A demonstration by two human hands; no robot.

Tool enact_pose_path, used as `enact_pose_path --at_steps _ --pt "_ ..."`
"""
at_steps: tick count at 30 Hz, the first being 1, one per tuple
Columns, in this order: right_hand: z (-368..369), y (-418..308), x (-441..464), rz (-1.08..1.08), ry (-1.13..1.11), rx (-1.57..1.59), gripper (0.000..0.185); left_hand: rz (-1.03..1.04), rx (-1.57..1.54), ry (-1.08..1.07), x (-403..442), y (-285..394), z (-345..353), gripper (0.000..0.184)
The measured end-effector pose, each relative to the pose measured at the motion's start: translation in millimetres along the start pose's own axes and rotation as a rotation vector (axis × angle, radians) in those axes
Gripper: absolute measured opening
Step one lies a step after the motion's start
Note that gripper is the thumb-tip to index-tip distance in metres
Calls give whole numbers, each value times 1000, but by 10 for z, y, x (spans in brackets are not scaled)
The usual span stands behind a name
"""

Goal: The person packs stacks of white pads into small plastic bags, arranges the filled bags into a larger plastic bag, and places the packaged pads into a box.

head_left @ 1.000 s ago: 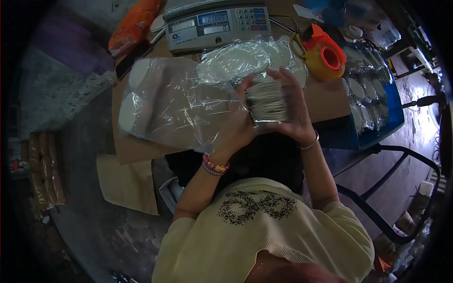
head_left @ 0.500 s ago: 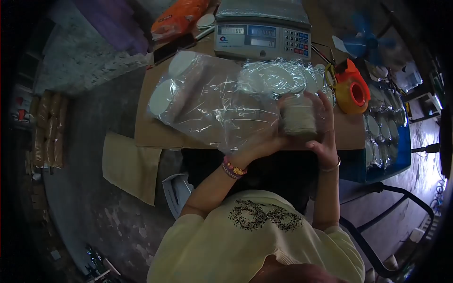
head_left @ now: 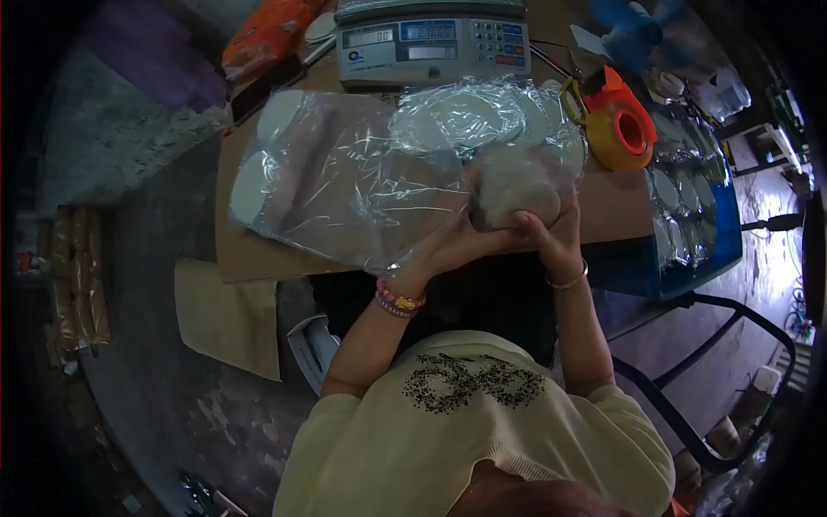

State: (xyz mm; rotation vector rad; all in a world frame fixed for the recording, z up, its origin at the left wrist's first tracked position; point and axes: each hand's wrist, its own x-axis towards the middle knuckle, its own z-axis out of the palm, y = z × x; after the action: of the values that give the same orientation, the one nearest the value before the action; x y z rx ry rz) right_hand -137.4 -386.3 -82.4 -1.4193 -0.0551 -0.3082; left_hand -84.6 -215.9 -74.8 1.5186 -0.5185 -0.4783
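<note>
In front of the scale — the left hand and right hand have fingers wrapped round blurred pale discs! Tape dispenser sits right of the scale.

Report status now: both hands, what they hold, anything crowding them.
Left hand and right hand both on pale stack. Stack blurred. Clear bag close beside left hand; wrapped discs just beyond stack.

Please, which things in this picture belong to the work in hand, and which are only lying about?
Probably the job:
pale round stack, between left hand and right hand
clear plastic bag, by the left hand
wrapped discs
perhaps scale and tape dispenser, both untouched

Probably just lying about:
orange bag
brown sheet
</note>
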Motion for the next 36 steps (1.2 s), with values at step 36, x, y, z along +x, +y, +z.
enact_pose_path --at_steps 36 --pt "-544 292 59 142 -37 1153 51 166 718 487 905 -163 -544 97"
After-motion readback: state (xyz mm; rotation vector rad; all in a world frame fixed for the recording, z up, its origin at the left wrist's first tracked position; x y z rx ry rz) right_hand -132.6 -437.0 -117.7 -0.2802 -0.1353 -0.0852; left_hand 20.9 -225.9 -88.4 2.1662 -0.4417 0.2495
